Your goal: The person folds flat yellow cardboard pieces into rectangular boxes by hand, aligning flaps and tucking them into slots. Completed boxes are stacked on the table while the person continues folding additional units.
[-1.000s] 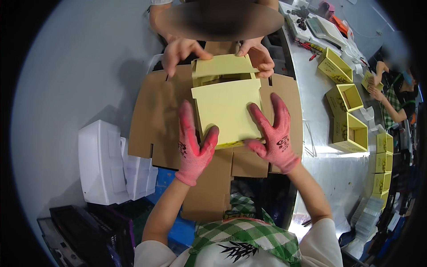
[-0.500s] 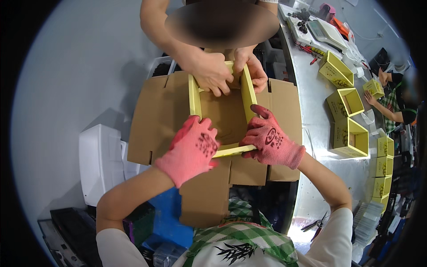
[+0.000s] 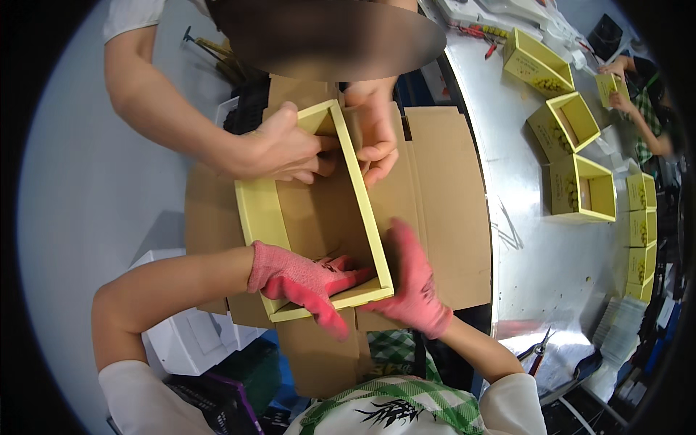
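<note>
An open yellow cardboard box [image 3: 258,208] with a brown inside sits tilted on an opened brown carton [image 3: 453,210]. At its near end my left hand [image 3: 312,279], in a pink glove, straddles the wall, fingers inside and thumb outside. My right hand [image 3: 413,286], gloved alike and slightly blurred, is spread by the near right corner; its thumb side is close to the box's outer face. Across from me, a person's bare left-side hand [image 3: 279,152] reaches over the box's wall, while their other bare hand [image 3: 375,130] is at the far right wall.
On the metal table [image 3: 522,283] at right stand several yellow boxes [image 3: 562,130], pliers [image 3: 536,351] and stacked clear plastic containers [image 3: 620,330]. Another person's hands [image 3: 616,87] hold a small yellow box at far right. A white bin [image 3: 188,341] lies at lower left.
The yellow box has turned and come nearer. My left hand has gone from its left near corner to inside the near end; my right hand has loosened from the right corner.
</note>
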Available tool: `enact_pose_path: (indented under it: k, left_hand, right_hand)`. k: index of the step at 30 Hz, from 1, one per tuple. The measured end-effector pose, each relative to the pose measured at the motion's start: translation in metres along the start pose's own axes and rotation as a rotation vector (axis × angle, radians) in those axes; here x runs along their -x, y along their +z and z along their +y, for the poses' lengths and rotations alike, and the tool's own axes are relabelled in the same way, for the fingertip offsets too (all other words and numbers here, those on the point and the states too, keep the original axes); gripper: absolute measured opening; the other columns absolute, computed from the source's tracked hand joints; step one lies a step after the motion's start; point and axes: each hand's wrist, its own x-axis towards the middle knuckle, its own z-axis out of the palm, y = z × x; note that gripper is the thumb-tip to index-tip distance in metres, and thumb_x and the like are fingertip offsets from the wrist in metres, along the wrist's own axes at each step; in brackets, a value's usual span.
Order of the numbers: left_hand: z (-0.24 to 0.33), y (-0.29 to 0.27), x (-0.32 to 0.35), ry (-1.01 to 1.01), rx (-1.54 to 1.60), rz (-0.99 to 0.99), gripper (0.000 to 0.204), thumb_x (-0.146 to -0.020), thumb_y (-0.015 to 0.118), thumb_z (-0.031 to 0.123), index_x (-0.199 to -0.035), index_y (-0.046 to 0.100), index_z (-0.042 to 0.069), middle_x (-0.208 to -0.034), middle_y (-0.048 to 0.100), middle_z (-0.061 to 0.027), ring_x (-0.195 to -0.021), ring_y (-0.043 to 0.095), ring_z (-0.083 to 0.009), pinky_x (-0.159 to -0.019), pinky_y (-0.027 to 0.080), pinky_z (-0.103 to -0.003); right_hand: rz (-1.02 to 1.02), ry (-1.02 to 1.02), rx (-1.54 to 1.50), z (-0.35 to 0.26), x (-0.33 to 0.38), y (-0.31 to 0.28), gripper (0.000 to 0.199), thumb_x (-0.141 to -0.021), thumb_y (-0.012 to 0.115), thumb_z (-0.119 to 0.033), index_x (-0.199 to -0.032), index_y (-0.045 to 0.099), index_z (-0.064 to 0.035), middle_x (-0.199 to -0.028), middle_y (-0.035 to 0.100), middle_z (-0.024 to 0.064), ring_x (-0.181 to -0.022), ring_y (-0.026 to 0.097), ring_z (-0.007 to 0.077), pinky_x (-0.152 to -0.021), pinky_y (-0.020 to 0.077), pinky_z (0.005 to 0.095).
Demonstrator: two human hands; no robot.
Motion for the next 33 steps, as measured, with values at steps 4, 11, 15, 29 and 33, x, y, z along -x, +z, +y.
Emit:
enact_pose_path:
  k: [4,11,15,29,33]
  left_hand:
    - [0.004,-0.009,-0.003,0.003,-0.053,-0.087,0.112,-0.068,0.075,0.049,-0.152,0.01,0.011,-0.145,0.022,-0.0208,-0.137,0.018,-0.0379,-0.112,0.021,-0.043]
    - [0.012,-0.027,-0.016,-0.031,0.022,-0.304,0.115,-0.066,0.082,0.049,-0.15,0.015,0.008,-0.152,0.012,-0.0219,-0.142,0.01,-0.0326,-0.115,0.016,-0.038]
    - [0.009,-0.028,-0.014,0.007,0.114,-0.271,0.117,-0.062,0.084,0.05,-0.148,0.019,0.006,-0.151,0.017,-0.0214,-0.142,0.013,-0.0326,-0.114,0.018,-0.038]
    - [0.03,0.059,0.039,0.189,-0.878,1.002,0.04,-0.073,0.065,0.032,-0.108,0.06,0.013,-0.105,0.056,-0.006,-0.099,0.055,-0.0263,-0.093,0.041,-0.044]
    - [-0.039,0.119,0.052,0.43,-0.62,1.634,0.056,-0.066,0.07,0.019,-0.119,0.053,0.011,-0.114,0.05,-0.0102,-0.107,0.05,-0.0293,-0.098,0.039,-0.045]
  right_hand:
    - [-0.096,-0.184,0.182,0.009,-0.008,0.001,0.101,-0.057,0.082,-0.025,-0.138,0.03,0.0043,-0.133,0.041,0.0257,-0.119,0.045,0.0424,-0.098,0.0389,0.0482]
    - [-0.117,-0.216,0.143,0.012,-0.016,-0.002,0.088,-0.06,0.076,-0.015,-0.137,0.036,-0.0012,-0.129,0.043,0.0229,-0.112,0.048,0.0409,-0.097,0.0399,0.0482]
    - [-0.107,-0.192,0.118,0.008,-0.016,-0.001,0.087,-0.061,0.075,-0.014,-0.138,0.036,-0.0004,-0.128,0.044,0.0235,-0.113,0.048,0.041,-0.098,0.0397,0.0482]
    - [-0.388,-0.608,0.265,-0.084,-0.043,-0.029,0.084,-0.074,0.075,-0.029,-0.139,0.032,0.0034,-0.137,0.041,0.0242,-0.12,0.049,0.0365,-0.098,0.0417,0.0437]
    - [-1.253,-0.157,0.695,-0.141,-0.086,-0.002,0.07,-0.086,0.06,-0.042,-0.135,0.038,0.0024,-0.124,0.05,0.0214,-0.11,0.055,0.0343,-0.09,0.0476,0.0415]
